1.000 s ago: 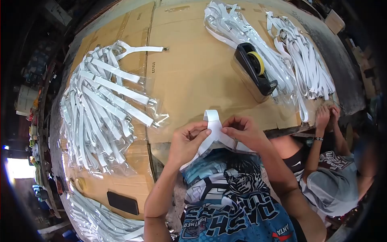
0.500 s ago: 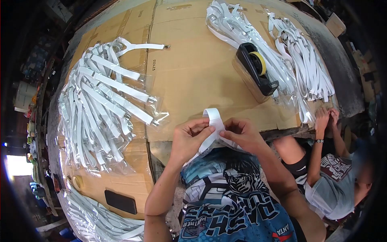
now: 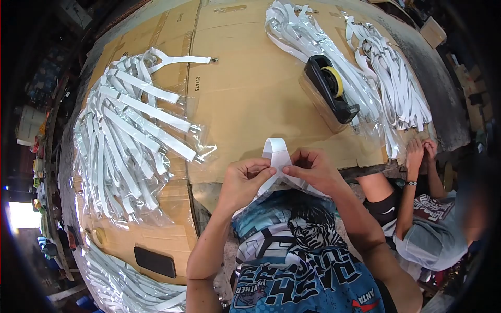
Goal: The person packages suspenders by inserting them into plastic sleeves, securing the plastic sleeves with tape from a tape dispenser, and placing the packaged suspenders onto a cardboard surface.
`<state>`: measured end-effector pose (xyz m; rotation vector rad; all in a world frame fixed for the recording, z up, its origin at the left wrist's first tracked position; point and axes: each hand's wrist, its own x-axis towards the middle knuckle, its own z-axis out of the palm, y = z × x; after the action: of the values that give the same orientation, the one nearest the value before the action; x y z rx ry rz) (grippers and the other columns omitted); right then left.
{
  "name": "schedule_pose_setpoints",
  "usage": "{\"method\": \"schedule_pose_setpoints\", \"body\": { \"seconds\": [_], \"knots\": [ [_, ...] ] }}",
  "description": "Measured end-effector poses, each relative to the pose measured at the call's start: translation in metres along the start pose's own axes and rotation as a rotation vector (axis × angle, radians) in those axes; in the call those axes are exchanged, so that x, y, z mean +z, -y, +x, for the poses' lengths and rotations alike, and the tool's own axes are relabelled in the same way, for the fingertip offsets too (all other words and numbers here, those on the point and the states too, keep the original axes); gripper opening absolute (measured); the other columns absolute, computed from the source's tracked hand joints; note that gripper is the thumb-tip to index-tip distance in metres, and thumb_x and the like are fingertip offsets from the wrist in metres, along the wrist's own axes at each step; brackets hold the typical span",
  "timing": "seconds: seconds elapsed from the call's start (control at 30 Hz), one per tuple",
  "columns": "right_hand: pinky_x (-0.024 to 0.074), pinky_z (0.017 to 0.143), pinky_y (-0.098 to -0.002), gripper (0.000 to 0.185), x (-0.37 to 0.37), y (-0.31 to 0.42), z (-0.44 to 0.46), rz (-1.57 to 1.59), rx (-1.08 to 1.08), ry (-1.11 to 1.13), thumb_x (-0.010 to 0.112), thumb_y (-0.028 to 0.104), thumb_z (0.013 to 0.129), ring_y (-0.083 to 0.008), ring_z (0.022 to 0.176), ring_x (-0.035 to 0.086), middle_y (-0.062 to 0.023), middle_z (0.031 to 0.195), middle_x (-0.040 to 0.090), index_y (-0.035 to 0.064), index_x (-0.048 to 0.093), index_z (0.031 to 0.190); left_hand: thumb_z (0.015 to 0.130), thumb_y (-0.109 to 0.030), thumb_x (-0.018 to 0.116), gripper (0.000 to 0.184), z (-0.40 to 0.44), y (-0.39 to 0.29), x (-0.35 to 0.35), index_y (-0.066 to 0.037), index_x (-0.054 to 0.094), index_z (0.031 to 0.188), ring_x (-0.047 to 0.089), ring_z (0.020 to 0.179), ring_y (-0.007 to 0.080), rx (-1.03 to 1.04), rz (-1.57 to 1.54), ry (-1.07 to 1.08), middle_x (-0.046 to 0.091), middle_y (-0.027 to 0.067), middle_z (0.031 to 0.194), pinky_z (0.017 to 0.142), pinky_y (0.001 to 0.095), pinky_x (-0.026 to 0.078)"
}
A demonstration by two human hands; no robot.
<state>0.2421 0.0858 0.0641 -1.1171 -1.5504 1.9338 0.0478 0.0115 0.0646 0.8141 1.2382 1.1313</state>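
Observation:
A white elastic strap (image 3: 279,155) is held between my two hands above my lap, its upper end bent into a loop. My left hand (image 3: 247,180) pinches the strap's left side between thumb and fingers. On the other side, my right hand (image 3: 311,169) grips it the same way. Two lower branches of the strap spread apart beneath my fingers and run down toward my shirt, partly hidden by my hands.
Bagged white straps (image 3: 122,130) cover the cardboard (image 3: 235,94) at left, with more straps (image 3: 394,78) at back right. Nearby are a tape dispenser (image 3: 331,88), a black phone (image 3: 155,262) and a tape roll (image 3: 99,237). A co-worker (image 3: 430,224) sits at right.
Both hands keep their pinch on the strap, with small shifts of the fingers and of the loop. The co-worker's legs and body have moved slightly.

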Motion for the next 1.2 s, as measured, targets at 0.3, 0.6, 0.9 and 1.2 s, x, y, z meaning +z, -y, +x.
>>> {"method": "schedule_pose_setpoints", "body": {
  "seconds": [0.3,0.6,0.9,1.2],
  "knots": [
    [0.0429,0.064,-0.0209,0.017,-0.002,0.016,0.004,0.067,0.061,0.063,0.074,0.014,0.083,-0.0041,0.074,0.055,0.0017,0.082,0.062,0.0025,0.063,0.089,0.086,-0.004,0.069,0.017,0.001,0.005,-0.005,0.005,0.065,0.100,0.064,0.083,0.0091,0.052,-0.025,0.027,0.070,0.0078,0.093,0.074,0.0234,0.051],
    [0.0441,0.067,-0.0219,0.009,-0.001,-0.011,0.016,0.067,0.058,-0.098,0.069,0.008,0.084,-0.0058,0.075,0.056,0.0008,0.082,0.063,0.0045,0.062,0.089,0.073,-0.008,0.078,0.025,-0.003,0.026,0.031,-0.004,0.069,0.096,0.059,0.074,0.0265,0.756,0.807,-0.534,0.061,0.0100,0.086,0.063,0.0353,0.048],
    [0.0464,0.065,-0.0243,0.013,0.014,-0.032,0.018,0.168,0.036,-0.220,0.069,0.009,0.085,-0.0092,0.072,0.058,-0.0049,0.079,0.065,0.0004,0.061,0.089,0.072,-0.008,0.078,0.023,-0.002,0.052,0.049,-0.004,0.070,0.094,0.057,0.074,0.0255,0.699,0.767,-0.665,0.061,0.0082,0.088,0.063,0.0352,0.047],
    [0.0471,0.073,-0.0247,0.020,0.026,-0.027,0.021,0.202,0.053,-0.209,0.067,0.009,0.087,-0.0103,0.080,0.060,-0.0069,0.089,0.067,-0.0018,0.061,0.102,0.075,-0.007,0.077,0.017,-0.002,0.059,0.045,-0.002,0.070,0.090,0.061,0.074,0.0275,0.608,0.660,-0.732,0.063,0.0109,0.084,0.064,0.0363,0.048]
  ]
}}
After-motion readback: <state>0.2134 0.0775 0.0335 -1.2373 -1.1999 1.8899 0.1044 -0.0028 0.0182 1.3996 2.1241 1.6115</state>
